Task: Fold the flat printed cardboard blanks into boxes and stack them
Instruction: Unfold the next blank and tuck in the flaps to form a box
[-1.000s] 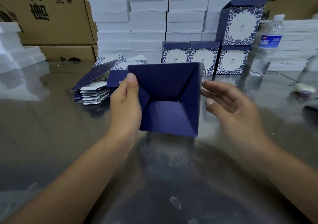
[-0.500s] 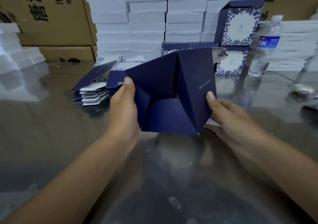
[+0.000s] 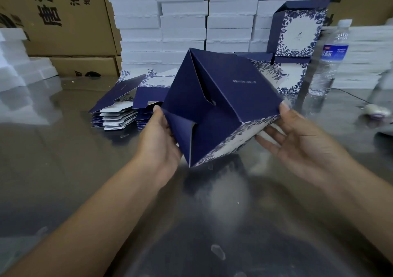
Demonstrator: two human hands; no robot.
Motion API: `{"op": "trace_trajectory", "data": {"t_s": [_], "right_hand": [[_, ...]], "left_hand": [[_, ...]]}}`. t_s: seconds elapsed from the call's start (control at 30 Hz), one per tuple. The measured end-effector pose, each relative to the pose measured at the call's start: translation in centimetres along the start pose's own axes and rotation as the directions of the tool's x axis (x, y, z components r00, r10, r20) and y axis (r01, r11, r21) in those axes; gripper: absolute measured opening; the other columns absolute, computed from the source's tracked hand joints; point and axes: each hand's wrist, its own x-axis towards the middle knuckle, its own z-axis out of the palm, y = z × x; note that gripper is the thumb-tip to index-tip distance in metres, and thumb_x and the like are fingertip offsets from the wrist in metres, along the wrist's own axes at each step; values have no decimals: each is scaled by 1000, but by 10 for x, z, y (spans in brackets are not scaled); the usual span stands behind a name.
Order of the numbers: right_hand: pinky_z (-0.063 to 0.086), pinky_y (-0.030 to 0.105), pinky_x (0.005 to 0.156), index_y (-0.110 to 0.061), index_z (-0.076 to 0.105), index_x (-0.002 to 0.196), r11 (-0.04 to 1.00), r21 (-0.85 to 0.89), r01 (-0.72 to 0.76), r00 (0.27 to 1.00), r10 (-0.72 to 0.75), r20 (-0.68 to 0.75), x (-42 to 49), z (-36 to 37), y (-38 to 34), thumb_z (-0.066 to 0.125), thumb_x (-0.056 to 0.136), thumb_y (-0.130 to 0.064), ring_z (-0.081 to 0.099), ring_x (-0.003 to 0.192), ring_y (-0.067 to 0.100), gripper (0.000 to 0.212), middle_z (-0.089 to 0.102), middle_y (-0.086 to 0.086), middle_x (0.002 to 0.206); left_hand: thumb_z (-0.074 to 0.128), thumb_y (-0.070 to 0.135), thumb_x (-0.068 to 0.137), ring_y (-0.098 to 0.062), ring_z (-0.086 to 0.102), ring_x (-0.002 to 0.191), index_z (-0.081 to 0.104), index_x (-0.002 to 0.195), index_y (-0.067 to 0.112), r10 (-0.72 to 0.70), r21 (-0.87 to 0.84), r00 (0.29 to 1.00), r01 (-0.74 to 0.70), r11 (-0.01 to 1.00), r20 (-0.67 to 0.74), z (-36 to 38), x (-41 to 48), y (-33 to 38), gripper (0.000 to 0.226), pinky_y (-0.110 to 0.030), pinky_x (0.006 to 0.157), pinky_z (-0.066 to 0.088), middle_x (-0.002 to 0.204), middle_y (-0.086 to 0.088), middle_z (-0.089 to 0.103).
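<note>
Our left hand (image 3: 158, 142) grips the left side of the half-folded box (image 3: 223, 106). The thumb lies on a dark blue flap. The other fingers are tucked behind the card, where we cannot see them.

Our right hand (image 3: 297, 140) holds the right corner of the box. Its thumb sits on top of the corner and its fingers are spread out under the flowery side, so the card is pinched between them.

The box is up in the air between both hands, above the shiny table (image 3: 53, 159). It is tipped so that one corner points down. The blue end flaps face us. They are folded in but not flat: one edge stands up in a peak, and there is a small gap in the middle.

Behind our left hand, a pile of flat blanks (image 3: 127, 111) lies on the table. Behind the box, to the right, finished boxes (image 3: 297, 36) stand stacked, one on top of the lower ones. A water bottle (image 3: 328, 60) stands just to the right of them. At the back, white foam blocks (image 3: 182, 21) are piled high, and brown cartons (image 3: 63, 17) stand at the left.
</note>
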Motion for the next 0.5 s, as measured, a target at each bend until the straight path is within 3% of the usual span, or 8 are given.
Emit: {"op": "trace_trajectory", "data": {"t_s": [0.1, 0.2, 0.23, 0.3, 0.4, 0.47, 0.5], "right_hand": [[54, 33, 88, -21, 55, 69, 990, 31, 137, 991, -136, -16, -2, 1, -8, 63, 70, -26, 66, 84, 11, 9, 71, -4, 83], [50, 30, 92, -20, 52, 74, 931, -90, 353, 932, -359, -53, -6, 5, -13, 65, 68, -26, 64, 79, 5, 15, 68, -11, 76], [51, 26, 90, -20, 53, 76, 887, -164, 431, 895, -443, -44, -9, 7, -14, 66, 67, -26, 63, 77, 2, 17, 68, -13, 74], [50, 17, 80, -18, 54, 77, 777, -313, 546, 821, -571, 16, -14, 12, -16, 68, 65, -28, 62, 74, -1, 21, 68, -15, 71], [51, 20, 77, -14, 60, 78, 506, -556, 659, 697, -688, 200, -23, 16, -12, 74, 70, -30, 64, 79, 2, 22, 70, -15, 79], [48, 27, 83, -20, 59, 73, 198, -683, 703, 571, -729, 377, -26, 17, -4, 75, 74, -33, 59, 83, -5, 21, 64, -22, 82], [43, 35, 91, -23, 58, 71, 49, -694, 719, 501, -728, 468, -27, 18, 0, 72, 76, -32, 55, 85, -9, 17, 60, -25, 82]], "left_hand": [[31, 43, 101, -16, 61, 105, 54, 123, 14, 161, 165, 985, -149, 975, -66, -1, 4, 3, 43, -36, 88, 51, 121, -1, 63], [35, 43, 100, -7, 54, 108, 51, 109, 31, 371, 360, 924, -316, 878, -93, -2, 3, 9, 22, -33, 93, 45, 114, 9, 56], [37, 44, 99, -3, 53, 109, 50, 115, 35, 445, 425, 894, -381, 821, -58, -3, 2, 10, 23, -32, 98, 43, 115, 14, 55], [47, 52, 92, 10, 47, 115, 39, 136, 35, 558, 523, 824, -519, 676, 96, -4, -2, 10, 48, -22, 101, 39, 124, 21, 48], [66, 60, 68, 18, 29, 128, 21, 144, 40, 580, 619, 704, -681, 390, 410, -5, -11, 3, 91, -8, 102, 30, 142, 25, 31], [79, 56, 54, 15, 18, 134, 11, 143, 42, 543, 647, 633, -736, 200, 552, -5, -14, -2, 113, -2, 102, 23, 146, 25, 19], [83, 53, 49, 10, 13, 138, 5, 144, 40, 522, 641, 602, -757, 131, 604, -6, -14, -4, 123, -5, 107, 20, 148, 21, 14]]}}
